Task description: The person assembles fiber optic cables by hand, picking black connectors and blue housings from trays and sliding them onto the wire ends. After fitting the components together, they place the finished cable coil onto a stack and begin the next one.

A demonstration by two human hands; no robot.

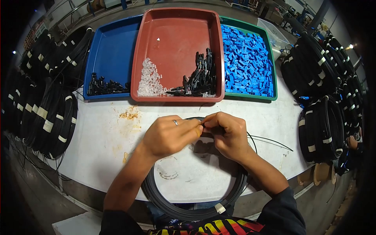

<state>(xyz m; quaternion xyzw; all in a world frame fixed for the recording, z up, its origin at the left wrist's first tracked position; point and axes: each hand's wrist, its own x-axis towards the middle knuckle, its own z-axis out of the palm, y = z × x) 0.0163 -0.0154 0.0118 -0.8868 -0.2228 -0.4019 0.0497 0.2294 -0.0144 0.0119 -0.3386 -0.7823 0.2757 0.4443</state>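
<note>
Step in hand: both hands worked at one spot on the black, smooth-jacketed cable coil (184,211), fingertips meeting at its far arc; this looked like fine fitting work on the cable.
Left hand (170,135): closed in a narrow pinch on the coil, a thin ring on one finger.
Right hand (227,133): likewise pinched tight on the coil, thumb and forefinger touching the left fingertips.
Coil's place: flat at the near edge of the white, stained round table (102,149), its near arc overhanging that edge, a white tape band (220,208) wrapped round it.
Next move, as a judgement: it called for a steady two-handed pinch and small, exact finger motion; whatever sat between the fingertips was hidden.
Red plastic tray (176,39): at the far edge, holding small translucent white pieces (149,80) and slim black clips (201,76).
Dark blue tray (113,51): left of it, a few black parts (105,86) along its near wall.
Green-rimmed tray (270,47): right of it, heaped with bright blue blocks (244,62).
Taped black coil bundles (47,117): stacked at the left and right edges.
</note>
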